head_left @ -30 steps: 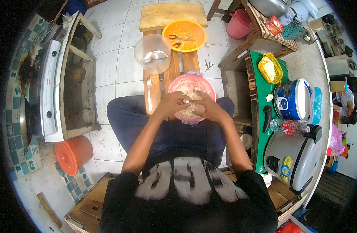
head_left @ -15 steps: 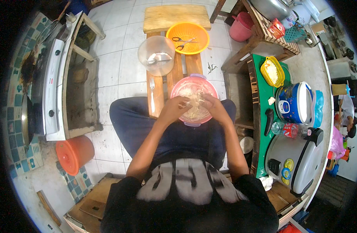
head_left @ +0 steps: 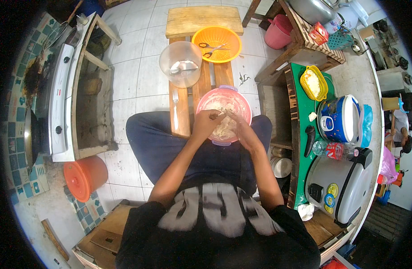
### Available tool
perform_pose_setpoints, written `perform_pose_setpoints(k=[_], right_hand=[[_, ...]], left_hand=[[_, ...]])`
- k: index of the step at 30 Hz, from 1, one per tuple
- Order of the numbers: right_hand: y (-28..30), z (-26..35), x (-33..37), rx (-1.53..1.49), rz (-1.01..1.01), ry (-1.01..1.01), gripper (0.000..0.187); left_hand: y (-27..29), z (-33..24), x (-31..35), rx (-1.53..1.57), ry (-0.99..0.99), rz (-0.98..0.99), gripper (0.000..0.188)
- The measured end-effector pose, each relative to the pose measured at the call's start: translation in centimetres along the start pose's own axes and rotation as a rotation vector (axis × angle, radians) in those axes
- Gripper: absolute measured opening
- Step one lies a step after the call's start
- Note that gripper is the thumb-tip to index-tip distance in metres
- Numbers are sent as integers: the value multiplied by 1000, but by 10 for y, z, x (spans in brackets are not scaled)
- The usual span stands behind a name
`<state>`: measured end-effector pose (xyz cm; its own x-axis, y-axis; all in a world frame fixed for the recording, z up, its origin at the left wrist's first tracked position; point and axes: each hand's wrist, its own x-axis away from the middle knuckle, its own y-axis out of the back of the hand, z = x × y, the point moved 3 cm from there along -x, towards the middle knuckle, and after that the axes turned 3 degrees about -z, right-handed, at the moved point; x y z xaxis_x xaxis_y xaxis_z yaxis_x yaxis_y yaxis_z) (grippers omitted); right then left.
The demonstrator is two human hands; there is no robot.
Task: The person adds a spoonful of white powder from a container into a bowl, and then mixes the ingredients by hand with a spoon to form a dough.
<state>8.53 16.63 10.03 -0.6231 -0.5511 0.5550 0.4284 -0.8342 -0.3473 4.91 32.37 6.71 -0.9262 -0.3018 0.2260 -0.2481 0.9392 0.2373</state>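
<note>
A pink bowl (head_left: 206, 99) with lilac handles holds pale, sticky dough (head_left: 223, 130); some of it is smeared up the inner wall. Over the bowl's left side is my left hand (head_left: 207, 123), its fingers curled together around a bit of dough. My right hand (head_left: 242, 127) comes in from the right with fingers stretched out, its tips by the left hand's fingertips. Left of the bowl a fork (head_left: 175, 103) lies on the wooden bench (head_left: 181, 125). Farther up stand a clear tub (head_left: 181, 78) with white contents and a utensil, and an orange basket (head_left: 228, 33) with scissors.
To the left are a white stove (head_left: 60, 103) and an orange lidded bucket (head_left: 85, 179). On the right, a green-topped counter (head_left: 297, 179) carries a yellow basket (head_left: 314, 83), a blue rice cooker (head_left: 336, 120), a plastic bottle (head_left: 333, 150) and a large grey cooker (head_left: 333, 186).
My hands have drawn closer together over the bowl. My right hand's fingers have straightened and swung toward the left hand.
</note>
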Motion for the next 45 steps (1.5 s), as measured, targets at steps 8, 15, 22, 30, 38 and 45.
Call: perform_pose_setpoints(k=[8, 15, 22, 30, 38, 45], right_hand=[[23, -16, -9, 304, 66, 176, 68], [11, -7, 9, -143, 120, -1, 76], [15, -14, -4, 4, 129, 82, 74], [28, 6, 6, 533, -5, 232, 62], [35, -2, -15, 1111, -68, 570, 72], [25, -24, -54, 1360, 31, 545, 87]], left_hand=[[15, -15, 4, -3, -100, -150, 27], [10, -25, 10, -30, -180, -108, 29], [7, -31, 15, -134, -247, -67, 23], [18, -19, 13, -196, -226, -101, 27], [20, -17, 22, -602, -309, 205, 44], [18, -24, 7, -591, -334, 198, 54]])
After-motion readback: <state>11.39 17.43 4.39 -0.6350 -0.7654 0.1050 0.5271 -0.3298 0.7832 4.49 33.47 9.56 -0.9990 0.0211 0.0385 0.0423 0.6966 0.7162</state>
